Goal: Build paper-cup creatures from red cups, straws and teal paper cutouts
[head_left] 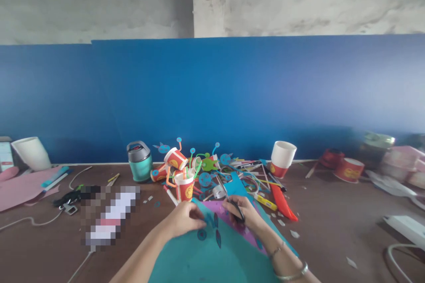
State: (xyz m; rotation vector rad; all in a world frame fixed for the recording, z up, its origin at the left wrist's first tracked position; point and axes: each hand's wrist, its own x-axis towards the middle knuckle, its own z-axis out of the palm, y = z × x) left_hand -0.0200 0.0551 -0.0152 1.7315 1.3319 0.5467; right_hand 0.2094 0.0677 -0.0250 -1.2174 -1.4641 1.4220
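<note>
At the far left of the tabletop (318,230) we see a pink sheet (26,188) and a tilted white cup (31,154), then a blurred-out device (113,216) with a cable, and a teal flask (139,163) near the blue partition (149,97). Next come the decorated paper cups (184,185), heaped with straws and blue cut-outs just beyond our work.

Our left hand (187,220) rests over the teal sheet (212,261), fingers loosely curled with a small gap to the thumb; we cannot tell whether a scrap is pinched there. Just beside its fingertips lies a round blue piece (201,235), and between the hands lie two slim leaf-shaped pieces (218,239), their long axes running roughly away from us. The left hand is nearer to these than the right.

Our right hand (244,212) is closed around the black handles of the scissors (239,216), whose long axis slants away and leftward, the blades reaching toward the heap. A purple sheet (214,205) shows beneath this hand.

Farther right we have a yellow tube (265,201), an orange-red strip (283,203), stacked paper cups (283,155) and a red cup (349,170).
</note>
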